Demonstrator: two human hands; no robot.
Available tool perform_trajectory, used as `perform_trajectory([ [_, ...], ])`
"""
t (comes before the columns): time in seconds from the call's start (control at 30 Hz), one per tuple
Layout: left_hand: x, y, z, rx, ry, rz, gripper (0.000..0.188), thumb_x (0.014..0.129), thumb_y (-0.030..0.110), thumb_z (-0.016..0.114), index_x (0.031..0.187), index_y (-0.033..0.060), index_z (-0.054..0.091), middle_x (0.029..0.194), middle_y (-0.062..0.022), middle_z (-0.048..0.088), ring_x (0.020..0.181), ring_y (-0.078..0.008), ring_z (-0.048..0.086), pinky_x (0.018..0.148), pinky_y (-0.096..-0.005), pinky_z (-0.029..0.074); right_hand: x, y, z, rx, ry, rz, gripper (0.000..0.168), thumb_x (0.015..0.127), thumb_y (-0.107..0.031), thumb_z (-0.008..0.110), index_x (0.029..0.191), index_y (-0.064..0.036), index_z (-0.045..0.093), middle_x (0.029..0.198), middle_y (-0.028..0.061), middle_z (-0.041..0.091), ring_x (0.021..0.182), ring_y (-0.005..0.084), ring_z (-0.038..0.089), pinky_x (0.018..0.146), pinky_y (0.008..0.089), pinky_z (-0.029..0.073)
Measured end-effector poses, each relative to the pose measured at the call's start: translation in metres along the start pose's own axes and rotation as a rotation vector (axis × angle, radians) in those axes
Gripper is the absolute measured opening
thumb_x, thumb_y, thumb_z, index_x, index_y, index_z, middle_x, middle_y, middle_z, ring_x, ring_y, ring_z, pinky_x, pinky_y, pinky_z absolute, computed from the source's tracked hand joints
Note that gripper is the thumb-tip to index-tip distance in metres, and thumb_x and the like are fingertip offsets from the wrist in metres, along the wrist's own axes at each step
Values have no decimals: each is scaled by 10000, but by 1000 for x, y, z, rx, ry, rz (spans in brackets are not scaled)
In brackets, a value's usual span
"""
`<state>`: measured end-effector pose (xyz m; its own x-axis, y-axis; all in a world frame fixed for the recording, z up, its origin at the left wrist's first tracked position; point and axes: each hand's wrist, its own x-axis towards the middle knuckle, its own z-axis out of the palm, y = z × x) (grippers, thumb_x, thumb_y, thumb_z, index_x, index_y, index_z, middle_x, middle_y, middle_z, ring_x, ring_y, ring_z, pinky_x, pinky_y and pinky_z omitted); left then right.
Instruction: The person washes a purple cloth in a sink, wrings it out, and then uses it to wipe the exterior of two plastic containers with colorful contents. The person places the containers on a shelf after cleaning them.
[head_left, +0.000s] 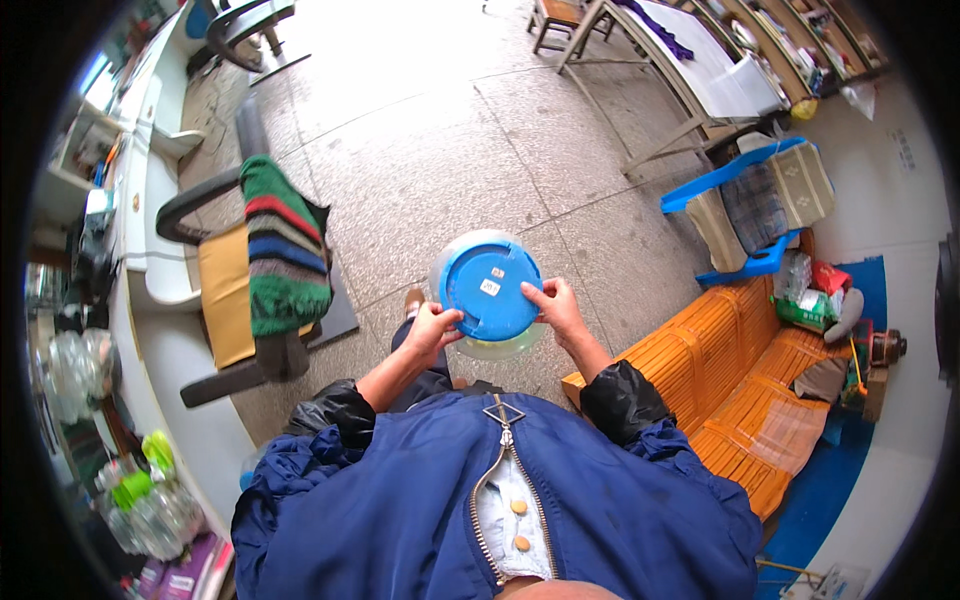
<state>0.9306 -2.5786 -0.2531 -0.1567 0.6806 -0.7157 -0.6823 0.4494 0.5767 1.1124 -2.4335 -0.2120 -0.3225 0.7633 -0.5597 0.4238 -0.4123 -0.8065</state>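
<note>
Between my two hands is a round clear plastic container (499, 349) with a blue lid (491, 311) facing up toward me. Two small white stickers bearing writing are on the lid. My left hand (433, 330) grips the lid's lower left rim, thumb on top. On the right side, my right hand (557, 304) holds the rim with its thumb pressed on the blue surface. The container is held above the speckled floor (450, 172), in front of my body. Most of its clear wall is hidden beneath the lid.
To the left, an office chair carries a striped knitted cloth (285, 247), beside a white counter (161, 262). A wooden slatted bench (697, 337) stands at the right. Beyond it is a blue plastic chair (682, 196) with cushions. A white-topped table (682, 45) stands far right.
</note>
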Motion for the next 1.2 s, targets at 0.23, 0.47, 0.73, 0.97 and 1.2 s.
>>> perform_trajectory([
  [0.23,93,144,58,257,-70,30,345,708,101,645,928,26,389,887,-83,486,809,-179,560,682,-322,521,78,-92,-23,172,134,-18,504,710,-347,712,955,3,444,842,82,528,702,151,559,522,280,491],
  [0.47,178,298,154,497,-305,21,348,692,146,652,904,48,394,848,-66,467,759,-144,524,641,-290,499,170,-189,-73,336,291,-36,523,735,-336,693,1005,33,438,851,95,532,707,159,561,525,277,489],
  [0.73,313,380,341,600,-417,122,448,644,185,688,919,-13,394,778,-81,485,674,-149,553,545,-278,517,266,-262,-215,504,487,-137,517,757,-330,673,1007,50,427,886,118,526,730,184,585,538,286,516],
  [0.97,406,432,530,628,-568,171,426,686,220,665,928,-9,399,816,-88,457,707,-162,531,620,-312,528,360,-338,-387,440,598,-289,488,758,-340,673,969,46,462,893,115,520,720,165,570,546,264,502],
  [1.2,479,496,708,562,-728,402,435,711,241,650,933,-55,423,820,-112,509,664,-170,568,606,-297,522,434,-436,-546,315,693,-423,488,767,-343,664,989,47,473,905,97,519,782,150,538,627,270,493],
])
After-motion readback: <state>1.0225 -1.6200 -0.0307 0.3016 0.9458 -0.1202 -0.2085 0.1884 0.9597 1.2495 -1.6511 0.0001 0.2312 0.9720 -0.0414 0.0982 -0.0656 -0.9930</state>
